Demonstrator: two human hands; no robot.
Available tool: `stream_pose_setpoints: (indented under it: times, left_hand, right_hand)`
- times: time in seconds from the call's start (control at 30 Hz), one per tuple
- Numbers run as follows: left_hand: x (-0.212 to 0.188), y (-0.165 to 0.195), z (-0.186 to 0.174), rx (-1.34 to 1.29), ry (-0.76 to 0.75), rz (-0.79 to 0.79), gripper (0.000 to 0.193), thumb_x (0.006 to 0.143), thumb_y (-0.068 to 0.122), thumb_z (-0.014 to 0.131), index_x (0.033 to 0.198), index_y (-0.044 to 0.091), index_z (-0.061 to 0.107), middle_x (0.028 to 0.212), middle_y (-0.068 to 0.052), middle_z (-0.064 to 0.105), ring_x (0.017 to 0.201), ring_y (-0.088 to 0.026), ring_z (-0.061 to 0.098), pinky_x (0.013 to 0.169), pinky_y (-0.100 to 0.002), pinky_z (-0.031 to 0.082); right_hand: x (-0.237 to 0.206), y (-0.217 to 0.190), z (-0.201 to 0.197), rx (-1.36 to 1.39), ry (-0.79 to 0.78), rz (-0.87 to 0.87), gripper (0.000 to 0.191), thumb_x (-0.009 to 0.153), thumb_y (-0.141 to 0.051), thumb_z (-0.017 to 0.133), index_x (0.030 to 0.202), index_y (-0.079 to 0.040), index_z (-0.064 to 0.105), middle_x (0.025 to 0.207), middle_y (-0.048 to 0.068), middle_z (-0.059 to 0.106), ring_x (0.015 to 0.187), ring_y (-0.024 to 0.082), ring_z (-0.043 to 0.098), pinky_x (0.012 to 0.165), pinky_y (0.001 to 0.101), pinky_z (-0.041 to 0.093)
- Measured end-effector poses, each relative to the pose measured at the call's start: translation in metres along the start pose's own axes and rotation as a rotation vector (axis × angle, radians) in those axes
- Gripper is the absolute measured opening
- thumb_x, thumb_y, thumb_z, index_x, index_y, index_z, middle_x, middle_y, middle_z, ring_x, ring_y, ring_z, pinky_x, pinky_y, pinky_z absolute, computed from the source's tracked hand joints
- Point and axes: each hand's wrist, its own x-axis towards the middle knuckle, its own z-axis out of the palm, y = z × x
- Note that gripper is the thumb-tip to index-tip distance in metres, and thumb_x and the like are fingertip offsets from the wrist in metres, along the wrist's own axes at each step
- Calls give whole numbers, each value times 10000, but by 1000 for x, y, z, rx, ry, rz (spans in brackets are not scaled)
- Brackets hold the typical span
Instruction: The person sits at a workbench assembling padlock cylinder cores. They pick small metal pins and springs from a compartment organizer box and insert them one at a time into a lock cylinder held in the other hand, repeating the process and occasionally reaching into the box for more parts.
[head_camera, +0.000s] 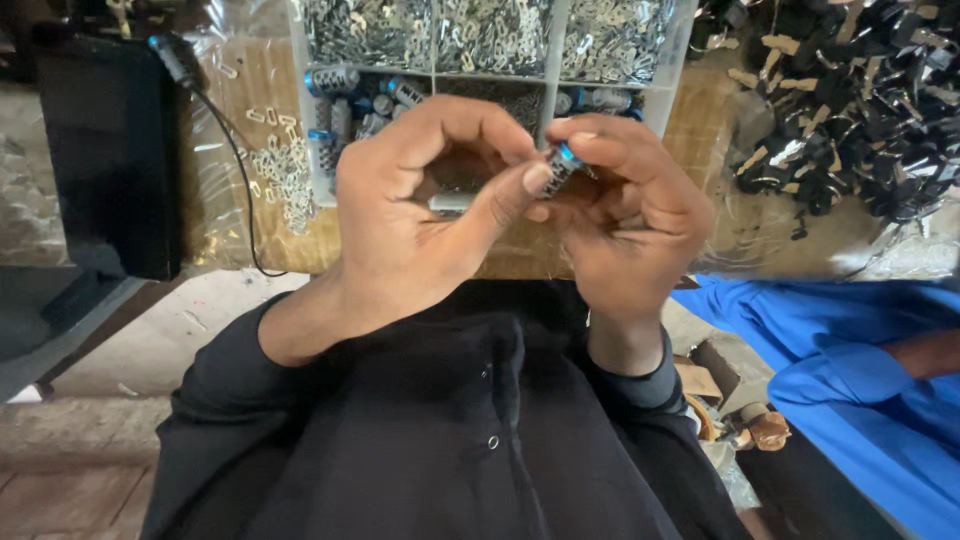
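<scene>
Both hands grasp one small grey cylinder with a blue cap (560, 165): the right hand (625, 215) pinches it between thumb and forefinger, while the left hand (420, 215) presses its thumb tip against the lower end. The cylinder's long axis runs from 7 o'clock up to 1 o'clock, blue cap uppermost; it lies at 3 o'clock from the left palm and 10 o'clock from the right, which is nearer. Both wrists are raised above black sleeves (400, 420), fingers curled inward. Beyond, at 12 o'clock, a clear divided tray (553, 60) holds similar cylinders (345, 95) and metal clips (490, 30). At 2 o'clock lie black parts (860, 100).
</scene>
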Motion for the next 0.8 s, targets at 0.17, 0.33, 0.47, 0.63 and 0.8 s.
stream_pose_setpoints:
  times: [0.17, 0.33, 0.47, 0.63, 0.8]
  left_hand:
    - [-4, -4, 0, 1, -14, 27, 119, 1115, -54, 716, 1141, -63, 600, 1072, -132, 740, 956, -122, 757, 876, -251, 656]
    - [-3, -5, 3, -48, -7, 52, 157, 1122, -51, 712, 1110, -46, 555, 1055, -140, 742, 945, -119, 756, 848, -246, 658]
    - [2, -3, 5, -14, -8, 87, 159, 1115, -58, 712, 1100, -41, 555, 1039, -134, 743, 930, -118, 766, 805, -241, 660]
    - [7, -1, 2, 387, 1, 323, 167, 985, -98, 730, 1027, -29, 584, 1002, -158, 686, 981, -203, 756, 772, -279, 624]
    - [4, -4, 2, 69, -24, 104, 165, 1046, -103, 716, 1102, -51, 570, 1053, -146, 695, 1028, -187, 746, 889, -292, 647]
  right_hand:
    - [-2, -2, -3, -32, 7, -17, 349, 972, 277, 671, 1223, 37, 637, 1336, 189, 634, 1132, 196, 713, 894, 272, 665]
    - [-1, -5, -2, -73, -9, -70, 325, 976, 282, 652, 1195, 42, 661, 1315, 180, 627, 1108, 202, 727, 903, 286, 678]
    - [0, -7, -2, -95, -4, -78, 335, 946, 265, 702, 1188, 34, 685, 1285, 179, 632, 1078, 192, 712, 886, 281, 678]
    - [-2, -9, -5, -335, 18, -80, 372, 878, 229, 782, 1182, 22, 726, 1257, 192, 666, 984, 168, 695, 741, 180, 566]
    - [-3, -7, -5, -107, -20, -53, 394, 967, 255, 723, 1271, 6, 696, 1330, 165, 638, 1073, 152, 715, 852, 217, 642]
